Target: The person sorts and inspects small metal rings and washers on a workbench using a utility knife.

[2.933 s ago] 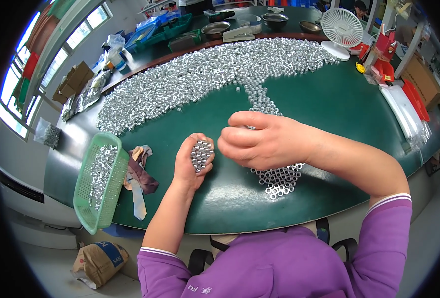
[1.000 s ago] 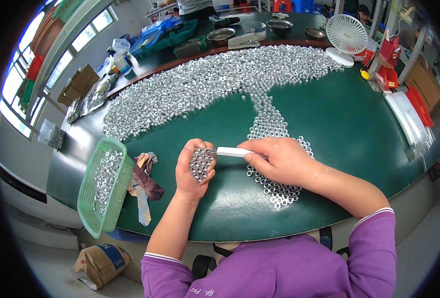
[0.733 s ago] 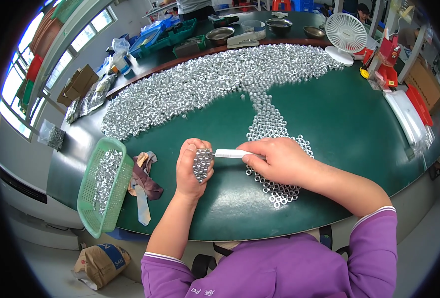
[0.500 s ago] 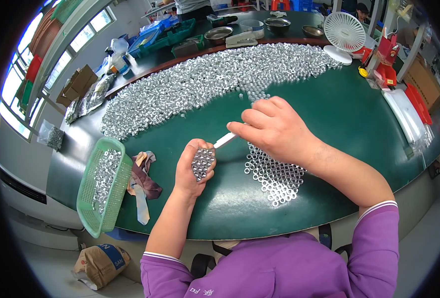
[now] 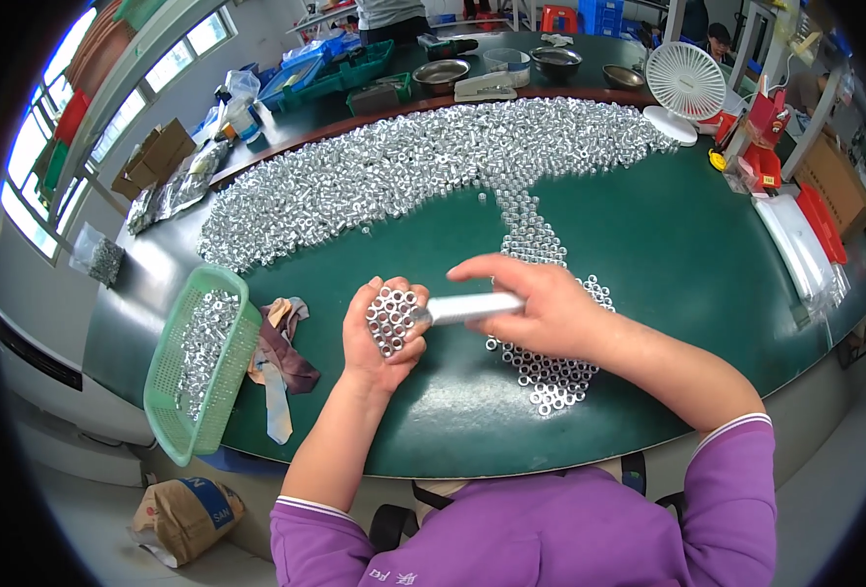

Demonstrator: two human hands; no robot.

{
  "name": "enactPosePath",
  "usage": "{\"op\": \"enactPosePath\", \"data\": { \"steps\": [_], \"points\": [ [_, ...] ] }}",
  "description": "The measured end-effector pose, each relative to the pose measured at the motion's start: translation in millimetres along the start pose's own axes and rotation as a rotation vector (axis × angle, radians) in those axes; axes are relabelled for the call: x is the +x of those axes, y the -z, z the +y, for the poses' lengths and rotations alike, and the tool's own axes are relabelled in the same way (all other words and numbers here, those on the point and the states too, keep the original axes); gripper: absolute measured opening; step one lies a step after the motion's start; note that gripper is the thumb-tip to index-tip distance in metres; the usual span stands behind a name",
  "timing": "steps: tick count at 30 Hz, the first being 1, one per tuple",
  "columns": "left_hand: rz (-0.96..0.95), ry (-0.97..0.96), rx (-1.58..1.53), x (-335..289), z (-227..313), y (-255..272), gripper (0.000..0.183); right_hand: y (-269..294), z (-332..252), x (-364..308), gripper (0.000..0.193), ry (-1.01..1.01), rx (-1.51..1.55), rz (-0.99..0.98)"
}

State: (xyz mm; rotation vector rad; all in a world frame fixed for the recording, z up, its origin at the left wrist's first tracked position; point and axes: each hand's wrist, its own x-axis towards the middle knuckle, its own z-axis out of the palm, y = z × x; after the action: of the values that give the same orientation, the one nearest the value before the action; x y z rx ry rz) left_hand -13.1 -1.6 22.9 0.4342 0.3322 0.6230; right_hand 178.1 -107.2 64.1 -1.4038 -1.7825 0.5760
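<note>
A packed bundle of silvery metal nuts (image 5: 391, 321) sits in my left hand (image 5: 363, 357), whose fingers are wrapped round it so that the holes face up. In my right hand (image 5: 555, 308) is a slim white-handled tool (image 5: 462, 309), smeared by motion. Its grey tip touches or lies just in front of the right side of the bundle; I cannot tell which. The index finger of that hand stands off the handle. Beneath and beside my right hand, loose nuts (image 5: 550, 391) lie flat in rows on the green tabletop (image 5: 433, 430).
A long heap of nuts (image 5: 355, 186) curves along the far side, with a trail of nuts (image 5: 531, 235) toward me. At left are a green basket (image 5: 164, 396) of metal parts and cloth scraps (image 5: 284, 367). A white fan (image 5: 685, 78) and plastic bags (image 5: 795, 245) stand right.
My right hand has come lower, and the tool has swung from slanting to nearly level. The held nuts now show their open holes more plainly. The view has shifted slightly.
</note>
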Motion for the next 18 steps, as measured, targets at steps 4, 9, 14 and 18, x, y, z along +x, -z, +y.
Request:
{"op": "enactPosePath", "data": {
  "steps": [4,9,14,18],
  "points": [
    [-0.06,-0.091,0.029,3,-8,6,0.03,-22,-6,1,0.058,0.089,-0.221,-0.217],
    [-0.023,0.022,-0.125,-1,-1,4,0.03,-21,3,4,0.062,0.035,-0.196,-0.078],
    [-0.095,-0.017,-0.037,-1,-3,5,0.031,-25,0,-4,0.053,0.14,-0.244,-0.239],
    [-0.123,-0.032,-0.019,-1,-3,1,0.031,-24,11,-6,0.048,0.206,-0.085,-0.028]
  ]
}}
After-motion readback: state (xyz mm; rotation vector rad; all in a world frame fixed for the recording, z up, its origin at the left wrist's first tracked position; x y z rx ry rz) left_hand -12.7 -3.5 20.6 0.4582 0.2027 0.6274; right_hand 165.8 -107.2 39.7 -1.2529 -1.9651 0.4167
